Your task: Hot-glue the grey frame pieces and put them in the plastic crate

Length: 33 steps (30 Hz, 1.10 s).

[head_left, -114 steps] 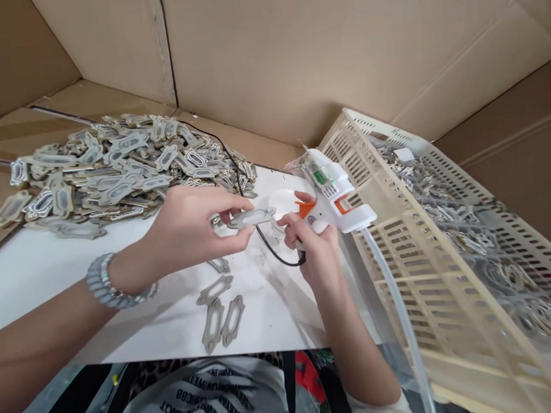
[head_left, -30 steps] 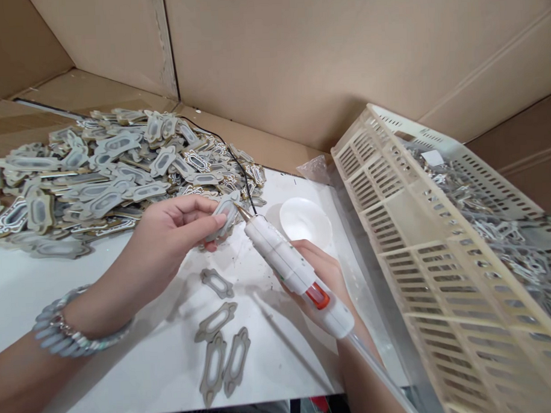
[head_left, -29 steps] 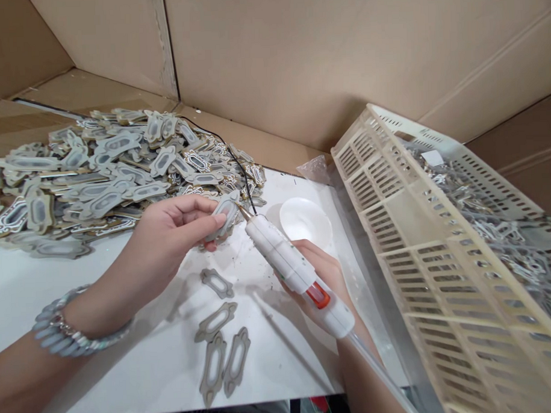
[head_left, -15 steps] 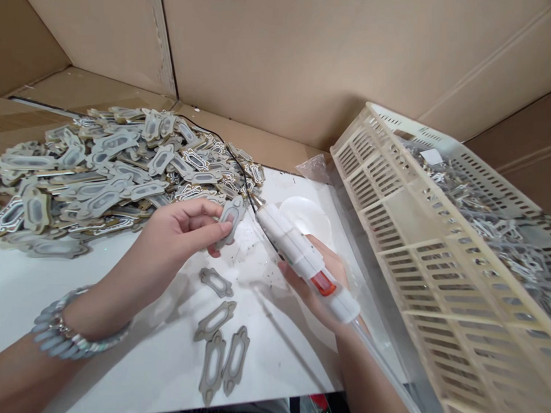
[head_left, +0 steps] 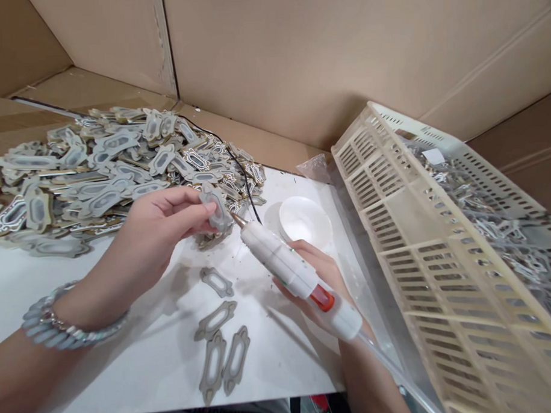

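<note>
Between thumb and fingers, my left hand point(head_left: 168, 225) pinches a grey oval-framed plate point(head_left: 216, 208), held upright above the table. My right hand point(head_left: 316, 277) is wrapped round a white glue gun point(head_left: 281, 260) with a red switch and a clear glue stick at its rear. The gun's metal nozzle points at the held plate, close to its right edge; whether they touch I cannot tell. Below my hands, several loose grey frame plates point(head_left: 216, 282) lie on the white tabletop point(head_left: 141, 368).
A big heap of similar plates point(head_left: 116, 170) covers the table's far left. A white dish point(head_left: 305, 222) stands behind the gun. On the right is a cream slatted crate point(head_left: 412, 238) holding many small metal parts. A black cord point(head_left: 245, 171) crosses the heap; cardboard walls point(head_left: 297, 61) enclose the back.
My left hand has moved left and slightly up, turning the plate. My right hand has brought the glue gun left with it, showing more of the nozzle and dish.
</note>
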{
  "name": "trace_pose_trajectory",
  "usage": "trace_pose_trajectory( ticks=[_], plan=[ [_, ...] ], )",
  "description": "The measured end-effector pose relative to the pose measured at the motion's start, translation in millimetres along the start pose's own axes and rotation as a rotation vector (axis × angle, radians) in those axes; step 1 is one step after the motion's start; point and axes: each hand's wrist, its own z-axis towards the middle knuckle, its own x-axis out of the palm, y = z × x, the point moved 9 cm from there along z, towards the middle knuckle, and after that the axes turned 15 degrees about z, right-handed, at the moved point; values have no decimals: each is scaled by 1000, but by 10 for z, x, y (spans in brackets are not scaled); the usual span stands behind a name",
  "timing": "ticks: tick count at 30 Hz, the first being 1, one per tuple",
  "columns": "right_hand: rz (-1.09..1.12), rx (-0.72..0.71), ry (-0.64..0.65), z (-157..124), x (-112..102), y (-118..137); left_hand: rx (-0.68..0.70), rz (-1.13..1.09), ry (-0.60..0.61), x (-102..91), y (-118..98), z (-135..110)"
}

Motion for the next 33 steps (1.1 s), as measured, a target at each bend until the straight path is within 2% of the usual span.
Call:
trace_pose_trajectory(
  ticks=[5, 24, 33],
  plan=[
    [52, -9, 54, -14, 67, -24, 45, 36, -72, -80, -93, -42],
    [36, 35, 92, 0, 78, -37, 209, 174, -108, -122, -192, -68],
    [31, 62, 91, -5, 45, -38, 351, 308, -165, -133, -350, -129]
  ],
)
